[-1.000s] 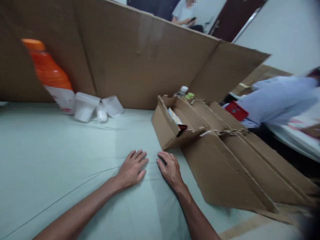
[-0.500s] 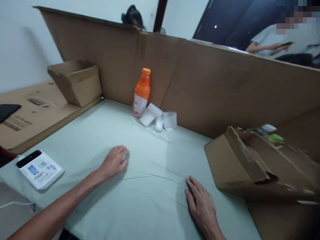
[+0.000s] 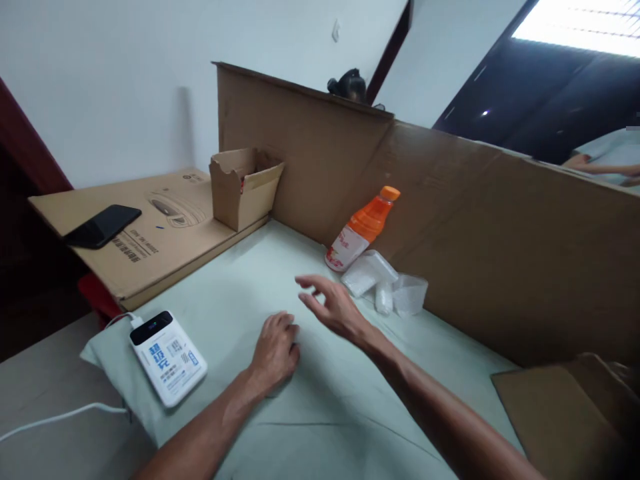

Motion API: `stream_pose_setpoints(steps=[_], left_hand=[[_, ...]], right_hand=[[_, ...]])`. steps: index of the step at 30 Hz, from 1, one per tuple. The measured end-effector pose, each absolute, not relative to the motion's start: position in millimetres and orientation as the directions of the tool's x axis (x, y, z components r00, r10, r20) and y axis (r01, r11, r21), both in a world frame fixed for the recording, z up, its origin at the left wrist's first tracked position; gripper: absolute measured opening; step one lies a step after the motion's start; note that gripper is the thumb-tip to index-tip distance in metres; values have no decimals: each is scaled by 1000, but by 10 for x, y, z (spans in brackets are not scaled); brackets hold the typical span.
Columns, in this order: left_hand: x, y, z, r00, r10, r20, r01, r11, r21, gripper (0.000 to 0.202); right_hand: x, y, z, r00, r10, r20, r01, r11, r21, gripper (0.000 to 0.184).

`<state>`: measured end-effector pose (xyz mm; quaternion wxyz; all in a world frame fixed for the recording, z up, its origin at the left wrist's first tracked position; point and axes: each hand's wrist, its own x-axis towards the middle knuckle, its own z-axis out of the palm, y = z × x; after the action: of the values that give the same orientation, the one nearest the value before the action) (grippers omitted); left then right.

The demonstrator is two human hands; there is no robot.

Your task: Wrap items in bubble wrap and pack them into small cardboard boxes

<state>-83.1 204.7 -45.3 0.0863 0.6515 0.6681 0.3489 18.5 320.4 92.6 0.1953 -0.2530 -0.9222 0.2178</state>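
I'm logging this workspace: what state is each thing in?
Left hand, fingers curled, on pale green cloth
Right hand, raised, fingers apart
Orange plastic bottle with white label, capped
Translucent plastic containers, open or shut unclear
White rectangular power bank, cable plugged in
Black rectangular phone, flat
Far brown cardboard box, open-topped

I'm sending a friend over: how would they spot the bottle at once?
Find the long cardboard wall behind the pale green tabletop. By its foot, just beyond the right hand, is the bottle, next to some translucent containers. Its bright orange cap and upper body set it apart from them.
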Motion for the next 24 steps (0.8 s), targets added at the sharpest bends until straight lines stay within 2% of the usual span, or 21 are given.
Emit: stream_pose_setpoints(steps=[3, 6, 8, 12, 16, 20, 24], left_hand=[[-813, 2078, -456, -157, 929, 334, 796, -81, 599, 28], [-789, 2112, -445, -171, 929, 327, 780, -75, 622, 23], [-770, 2127, -437, -193, 927, 322, 766, -62, 639, 23], [-722, 2143, -442, -254, 908, 333, 726, -49, 686, 24], [-735, 2197, -474, -368, 857, 362, 635, -53, 771, 29], [-964, 2275, -507, -611, 715, 340, 463, -25, 886, 39], [-1314, 2321, -560, -820, 535, 205, 244, 2, 970, 46]], right_hand=[[-795, 3580, 1334, -803, 517, 298, 359, 817, -451, 56], [-1637, 3858, 1673, -787, 512, 345, 412, 851, -324, 72], [-2062, 4004, 1809, -772, 546, 325, 489, 837, -245, 67], [-2494, 4203, 1822, -763, 618, 190, 603, 786, -139, 39], [-2420, 4282, 1692, -726, 650, 223, 645, 757, -106, 35], [-1951, 4284, 1646, -747, 611, 262, 618, 783, -68, 32], [-1128, 4127, 1556, -800, 546, 250, 555, 831, -37, 29]])
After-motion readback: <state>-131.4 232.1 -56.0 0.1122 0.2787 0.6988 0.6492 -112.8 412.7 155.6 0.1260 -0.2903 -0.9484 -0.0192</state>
